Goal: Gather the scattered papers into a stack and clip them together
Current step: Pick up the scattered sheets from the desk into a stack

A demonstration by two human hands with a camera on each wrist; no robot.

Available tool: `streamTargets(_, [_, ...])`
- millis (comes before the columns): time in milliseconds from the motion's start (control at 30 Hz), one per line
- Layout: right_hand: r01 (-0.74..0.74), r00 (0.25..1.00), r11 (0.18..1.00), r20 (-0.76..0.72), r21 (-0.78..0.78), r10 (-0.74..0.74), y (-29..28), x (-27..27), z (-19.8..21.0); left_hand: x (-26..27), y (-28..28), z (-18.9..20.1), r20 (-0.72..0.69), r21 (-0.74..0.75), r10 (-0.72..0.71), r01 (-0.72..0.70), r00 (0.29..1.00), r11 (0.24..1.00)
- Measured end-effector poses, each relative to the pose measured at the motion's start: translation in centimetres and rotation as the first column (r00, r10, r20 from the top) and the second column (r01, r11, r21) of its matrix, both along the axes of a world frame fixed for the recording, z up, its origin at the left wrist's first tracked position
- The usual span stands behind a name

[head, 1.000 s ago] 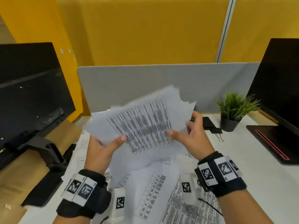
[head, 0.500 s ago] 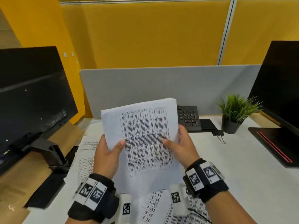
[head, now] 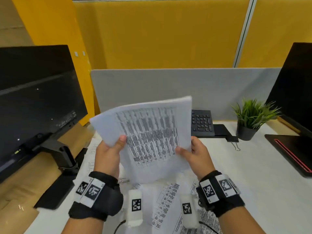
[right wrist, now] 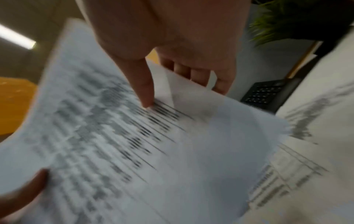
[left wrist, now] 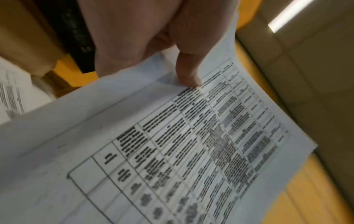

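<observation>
Above the worktop (head: pixel 253 174), the stack (head: pixel 152 137) stands tilted, long axis toward 1 o'clock, left hand (head: pixel 108 157) and right hand (head: pixel 199 157) each pinching a lower side edge. Binder clip (head: pixel 233 141) lies at 2 o'clock, nearer the right grip.

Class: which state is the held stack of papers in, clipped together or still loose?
Loose. Both hands, left hand and right hand, pinch the stack of papers; no clip shows on it. The binder clip lies on the desk.

Two monitors (head: pixel 38 98), one keyboard (head: pixel 201 123), one plant (head: pixel 253 114), one binder clip (head: pixel 233 141)
</observation>
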State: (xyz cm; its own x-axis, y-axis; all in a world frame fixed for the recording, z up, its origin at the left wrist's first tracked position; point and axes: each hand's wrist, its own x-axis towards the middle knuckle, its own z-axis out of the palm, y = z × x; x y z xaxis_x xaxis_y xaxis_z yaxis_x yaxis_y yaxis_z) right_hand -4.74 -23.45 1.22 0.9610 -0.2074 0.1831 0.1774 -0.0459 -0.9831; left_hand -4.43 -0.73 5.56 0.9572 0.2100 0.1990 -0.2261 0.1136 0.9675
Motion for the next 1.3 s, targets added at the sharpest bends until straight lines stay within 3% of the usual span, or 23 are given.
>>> streamTargets(100, [-0.013,1.0,0.975,-0.024,0.221,0.018,-0.7,-0.4,-0.6,0.0,0.5,0.3,-0.045,-0.156,0.04,-0.046,0.998,0.987])
streamTargets(200, [-0.136,0.99,0.787,0.054,0.601,0.13,-0.6,-0.3,-0.9,-0.1,0.1,-0.9,-0.089,-0.375,-0.097,0.057,0.991,0.925])
streamTargets(267, [-0.237,0.971,0.727,0.127,0.644,0.204,-0.1,-0.6,-0.6,-0.9,-0.7,-1.3,-0.112,-0.498,-0.196,0.116,0.974,0.859])
streamTargets(333, [-0.207,0.978,0.81,0.143,0.548,0.154,-0.3,-0.8,0.2,-1.1,-0.7,-2.0,-0.065,-0.502,-0.223,0.161,0.973,0.85])
streamTargets(400, [-0.101,0.985,0.887,0.172,0.451,0.025,-1.6,-1.3,1.6,-1.2,0.8,-2.1,-0.022,-0.396,-0.166,0.144,0.986,0.907])
streamTargets(500, [-0.045,0.969,0.943,0.244,0.33,-0.039,-3.9,-1.9,3.3,-1.0,4.3,-1.3,0.085,-0.231,-0.158,0.174,0.984,0.957])
streamTargets(633, [-0.05,0.974,0.973,0.228,0.225,-0.003,-4.2,-3.1,3.1,-1.3,4.0,-1.3,0.076,0.066,-0.202,0.197,0.976,0.978])
streamTargets(833, [-0.019,0.999,0.966,0.032,0.258,0.011,-2.6,-4.7,-0.5,-1.9,1.8,-4.3,0.009,0.118,-0.076,0.074,0.997,0.99])
streamTargets(900, [0.009,0.999,0.981,0.032,0.192,-0.016,-2.6,-4.5,0.0,-1.9,1.6,-3.7,0.021,0.168,-0.027,0.023,0.999,0.985])
streamTargets(967, [0.155,0.982,0.988,0.109,0.009,-0.155,-2.6,-4.6,1.7,-2.1,1.4,-1.6,0.094,0.265,0.004,-0.029,0.996,0.964])
streamTargets(1000, [0.307,0.938,0.939,0.218,-0.159,-0.27,-2.6,-4.8,2.9,-2.3,1.3,-0.3,0.145,0.317,-0.009,-0.038,0.989,0.948])
streamTargets(1033, [0.44,0.876,0.834,0.364,-0.333,-0.316,-2.4,-5.0,4.4,-2.4,1.2,1.0,0.198,0.372,-0.042,-0.036,0.979,0.928])
streamTargets(1067, [0.498,0.842,0.716,0.47,-0.49,-0.263,-2.1,-5.3,5.8,-2.6,1.0,2.3,0.252,0.437,-0.083,-0.037,0.964,0.899])
streamTargets(1100, [0.476,0.855,0.618,0.492,-0.626,-0.16,-1.8,-5.5,7.0,-3.0,0.7,3.6,0.306,0.506,-0.135,-0.041,0.942,0.862])
streamTargets(1133, [0.393,0.891,0.579,0.452,-0.715,-0.046,-1.4,-5.3,8.0,-3.3,0.2,4.8,0.352,0.576,-0.195,-0.048,0.916,0.816])
streamTargets(1167, [0.288,0.923,0.587,0.383,-0.757,0.041,-1.1,-5.0,8.6,-3.6,-0.3,5.8,0.403,0.639,-0.244,-0.081,0.882,0.765])
streamTargets(1233, [0.161,0.941,0.731,0.327,-0.663,0.089,-0.8,-4.5,8.9,-3.8,-1.3,6.8,0.545,0.661,-0.234,-0.241,0.805,0.71])
streamTargets(1300, [0.181,0.925,0.88,0.38,-0.44,0.0,-1.2,-4.0,8.5,-3.0,-1.6,6.5,0.641,0.532,-0.022,-0.424,0.767,0.733])
